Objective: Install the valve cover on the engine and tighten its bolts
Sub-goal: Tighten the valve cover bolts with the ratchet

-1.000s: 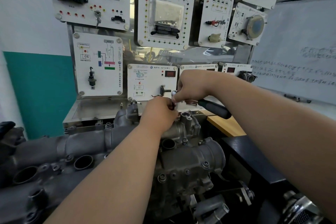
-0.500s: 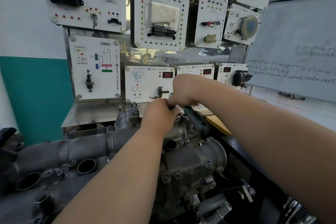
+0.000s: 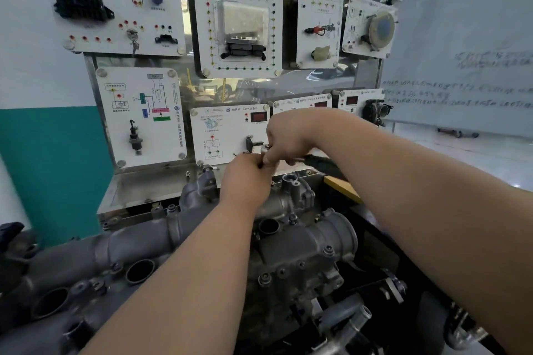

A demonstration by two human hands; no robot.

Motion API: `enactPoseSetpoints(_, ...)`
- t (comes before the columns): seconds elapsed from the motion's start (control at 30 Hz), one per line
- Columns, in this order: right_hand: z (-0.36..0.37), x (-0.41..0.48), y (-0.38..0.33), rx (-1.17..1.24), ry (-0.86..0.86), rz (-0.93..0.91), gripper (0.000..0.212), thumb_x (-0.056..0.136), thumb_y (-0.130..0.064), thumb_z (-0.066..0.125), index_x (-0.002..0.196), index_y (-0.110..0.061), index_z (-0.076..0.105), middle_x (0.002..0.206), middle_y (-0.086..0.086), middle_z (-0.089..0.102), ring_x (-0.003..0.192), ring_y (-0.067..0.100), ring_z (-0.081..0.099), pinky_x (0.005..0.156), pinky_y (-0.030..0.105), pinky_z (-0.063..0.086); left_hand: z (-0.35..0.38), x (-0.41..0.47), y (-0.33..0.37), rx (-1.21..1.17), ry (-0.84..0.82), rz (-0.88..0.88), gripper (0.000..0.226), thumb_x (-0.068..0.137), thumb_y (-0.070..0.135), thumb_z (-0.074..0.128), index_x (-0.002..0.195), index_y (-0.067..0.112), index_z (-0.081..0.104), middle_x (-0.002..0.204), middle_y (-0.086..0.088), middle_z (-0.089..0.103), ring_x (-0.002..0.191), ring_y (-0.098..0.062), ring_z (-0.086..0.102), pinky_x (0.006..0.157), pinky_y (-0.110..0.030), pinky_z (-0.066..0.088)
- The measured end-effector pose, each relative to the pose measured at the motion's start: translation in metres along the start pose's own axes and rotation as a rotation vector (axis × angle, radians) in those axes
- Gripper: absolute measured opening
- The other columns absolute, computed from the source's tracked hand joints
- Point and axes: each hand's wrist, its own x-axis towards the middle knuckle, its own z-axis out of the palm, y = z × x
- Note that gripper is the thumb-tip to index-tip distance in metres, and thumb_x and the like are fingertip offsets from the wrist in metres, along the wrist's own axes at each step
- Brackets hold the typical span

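Right grip (image 3: 288, 135) pinches the ratchet (image 3: 266, 149) head and left grip (image 3: 245, 181) curls round the mostly hidden socket below it at the far end of the engine (image 3: 302, 251), bolt out of sight, so a cocked socket could slip, rounding or cross-threading it.

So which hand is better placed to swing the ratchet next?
Right. The right hand grips the ratchet at its head, with the handle running out on that side. The left hand sits curled just below it, and what it holds is hidden.
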Motion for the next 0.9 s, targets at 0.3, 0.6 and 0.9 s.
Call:
enactPoseSetpoints(0.3, 0.008, 0.013, 0.012, -0.016, 0.072, -0.113, 0.027, 0.083, -0.04, 0.069, 0.075, -0.015, 0.069, 0.066, -0.004, 0.063, 0.066, 0.017, 0.058, 0.055, 0.028, 0.039, 0.001, 0.001, -0.005, 0.031, -0.027, 0.026, 0.044, 0.096, 0.038, 0.048, 0.057, 0.017, 0.049, 0.053, -0.001, 0.052, 0.053, -0.017, 0.046, 0.046, -0.027, 0.027)
enactPoseSetpoints(0.6, 0.006, 0.01, 0.007, -0.147, 0.119, -0.066, 0.047, 0.083, -0.04, 0.069, 0.052, -0.012, 0.047, 0.05, 0.0, 0.047, 0.051, 0.019, 0.046, 0.049, 0.029, 0.032, 0.007, 0.005, -0.006, 0.071, -0.059, -0.004, 0.041, 0.094, 0.042, 0.047, 0.06, 0.019, 0.051, 0.056, 0.001, 0.053, 0.054, -0.011, 0.047, 0.047, -0.025, 0.028)
enactPoseSetpoints(0.9, 0.0, 0.01, 0.002, -0.142, 0.142, -0.035, 0.056, 0.082, -0.042, 0.067, 0.037, -0.013, 0.052, 0.038, -0.004, 0.046, 0.047, 0.014, 0.046, 0.046, 0.027, 0.028, 0.004, 0.005, -0.005, -0.007, -0.036, 0.001, 0.033, 0.095, 0.037, 0.044, 0.083, 0.015, 0.067, 0.079, -0.003, 0.068, 0.076, -0.022, 0.06, 0.064, -0.03, 0.045)
